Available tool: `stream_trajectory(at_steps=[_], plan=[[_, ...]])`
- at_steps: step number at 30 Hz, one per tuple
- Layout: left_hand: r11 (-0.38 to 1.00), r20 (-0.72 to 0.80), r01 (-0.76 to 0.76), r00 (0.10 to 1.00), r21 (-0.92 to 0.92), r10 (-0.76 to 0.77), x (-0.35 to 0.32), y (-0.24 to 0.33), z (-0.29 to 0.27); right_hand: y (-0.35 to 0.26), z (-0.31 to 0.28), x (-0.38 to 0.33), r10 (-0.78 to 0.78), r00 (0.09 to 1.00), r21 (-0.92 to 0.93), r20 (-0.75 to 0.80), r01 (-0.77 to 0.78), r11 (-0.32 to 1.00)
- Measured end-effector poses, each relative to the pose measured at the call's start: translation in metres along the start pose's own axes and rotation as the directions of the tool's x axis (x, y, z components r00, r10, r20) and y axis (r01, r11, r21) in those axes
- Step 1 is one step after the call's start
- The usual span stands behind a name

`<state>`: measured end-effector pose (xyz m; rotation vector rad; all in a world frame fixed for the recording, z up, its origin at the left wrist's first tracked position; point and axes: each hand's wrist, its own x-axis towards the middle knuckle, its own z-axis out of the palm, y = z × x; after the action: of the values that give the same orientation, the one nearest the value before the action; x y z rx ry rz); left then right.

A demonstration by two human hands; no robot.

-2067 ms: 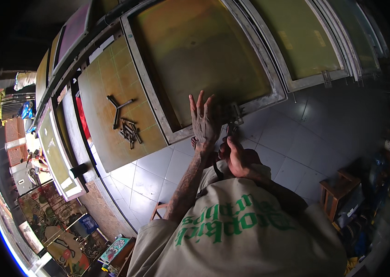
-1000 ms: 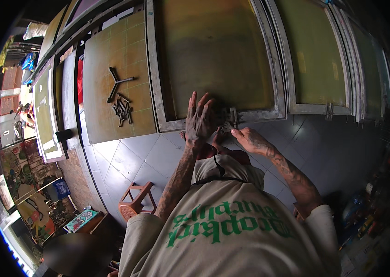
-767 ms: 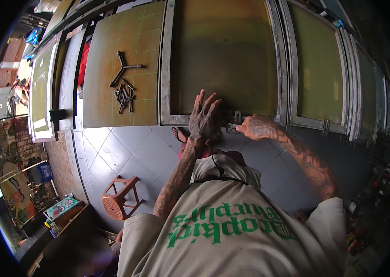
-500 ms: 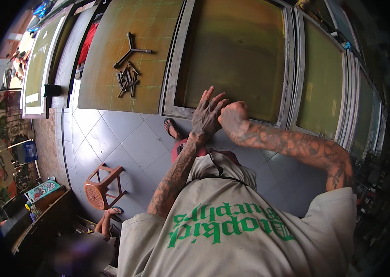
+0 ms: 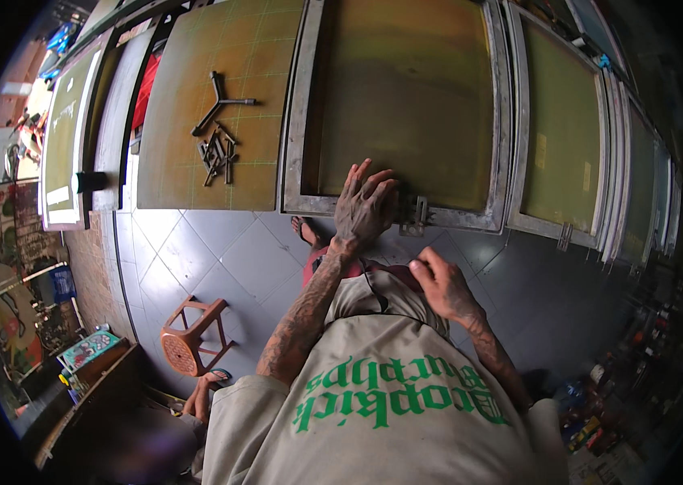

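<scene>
A screen-printing frame (image 5: pixel 317 204) with a grey metal rim and brownish-green mesh lies in front of me. My left hand (image 5: pixel 364 208) rests on its near rim, fingers spread, their tips over the mesh. Just right of that hand, a small metal bracket (image 5: pixel 414 220) sits on the rim. Drawn back near my waist and apart from the frame is my right hand (image 5: pixel 445 289). Its fingers are curled in; whether anything is inside them is hidden. On the flat board (image 5: pixel 164 174) to the left lie a Y-shaped socket wrench (image 5: pixel 216 103) and several small metal bolts or rods (image 5: pixel 216 155).
Another mesh frame (image 5: pixel 560 137) stands to the right, with more frames stacked past it. A brown plastic stool (image 5: pixel 188 339) stands on the tiled floor (image 5: pixel 236 263) at left. Behind it, another person's foot (image 5: pixel 214 378) shows near a wooden box (image 5: pixel 99 380).
My right hand has left my left hand's side and pulled back toward my waist, uncovering the bracket. My left hand stays at the rim. The whole view has shifted slightly.
</scene>
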<state>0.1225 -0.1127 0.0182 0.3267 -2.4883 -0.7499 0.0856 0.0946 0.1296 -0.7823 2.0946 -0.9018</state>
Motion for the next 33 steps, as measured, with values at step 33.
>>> stream_trajectory(at_steps=[33], plan=[[0.991,0.137,-0.081,0.988,0.108,0.066,0.005,0.005,-0.003,0.048,0.108,0.016,0.49,0.858,0.974,0.154,-0.214,0.068]])
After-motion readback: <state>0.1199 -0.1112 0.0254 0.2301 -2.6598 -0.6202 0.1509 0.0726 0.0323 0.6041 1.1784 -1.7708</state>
